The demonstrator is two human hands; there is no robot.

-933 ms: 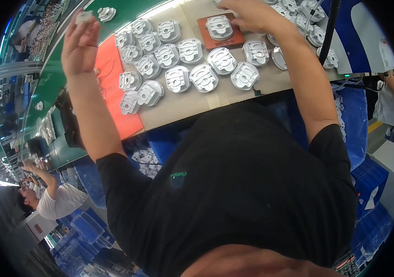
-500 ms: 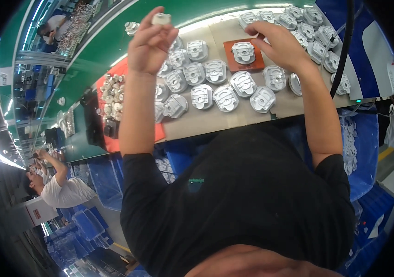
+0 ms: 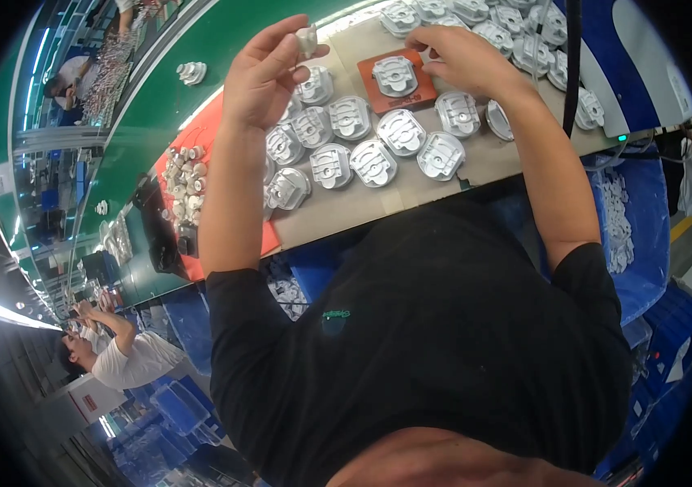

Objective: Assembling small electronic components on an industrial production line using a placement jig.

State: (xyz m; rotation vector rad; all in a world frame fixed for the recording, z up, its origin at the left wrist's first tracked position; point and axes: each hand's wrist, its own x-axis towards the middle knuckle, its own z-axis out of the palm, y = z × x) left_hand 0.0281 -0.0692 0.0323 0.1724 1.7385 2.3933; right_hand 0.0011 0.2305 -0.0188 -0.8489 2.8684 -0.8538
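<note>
My left hand [image 3: 263,81] is raised over the left of the table, its fingers pinched on a small white plastic part [image 3: 307,40]. On an orange square block [image 3: 411,103] lies a white round plastic housing [image 3: 394,75]. My right hand [image 3: 472,63] is at the block's right edge, fingers bent and apart, with nothing visible between them; whether the fingertips touch the block I cannot tell. Several similar white housings [image 3: 402,132] lie on the table in front of the block and below my left hand.
More white housings [image 3: 496,36] crowd the back right, beside a black cable [image 3: 572,65] and a blue-and-white machine [image 3: 634,65]. Small cream parts [image 3: 185,183] are heaped on an orange-red mat [image 3: 209,122] at left. A blue bin [image 3: 642,219] stands lower right. Co-workers [image 3: 139,357] are at left.
The whole view has shifted, so the table items appear further left. My left hand has turned the small white part to a different angle. My right hand stays beside the orange block.
</note>
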